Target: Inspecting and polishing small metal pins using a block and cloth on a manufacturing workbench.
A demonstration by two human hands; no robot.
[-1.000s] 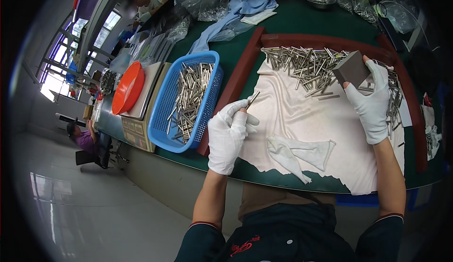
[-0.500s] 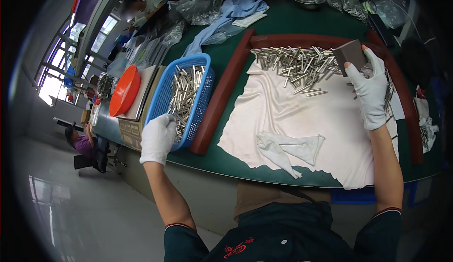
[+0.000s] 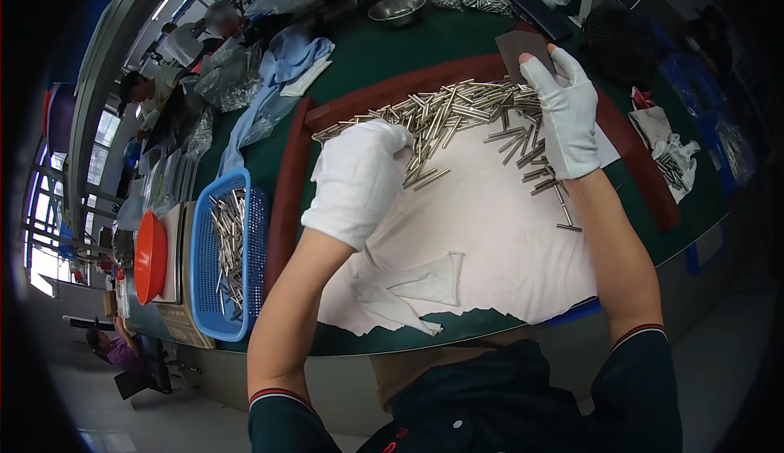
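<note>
The gloved left hand [image 3: 359, 179] reaches, fingers curled, into the pile of metal pins [image 3: 457, 114] along the white cloth's [image 3: 490, 241] far edge; whether it grips any cannot be told. The right hand [image 3: 566, 114] pinches a dark pad [image 3: 523, 45]. Picking a single pin would probably work best.

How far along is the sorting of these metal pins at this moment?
Done: a share of pins already lies in the blue basket. In hand: the left hand reaches into the pin pile on the white cloth; the right hand holds a dark pad at its edge. Left: most pins appear to remain on the cloth.
</note>
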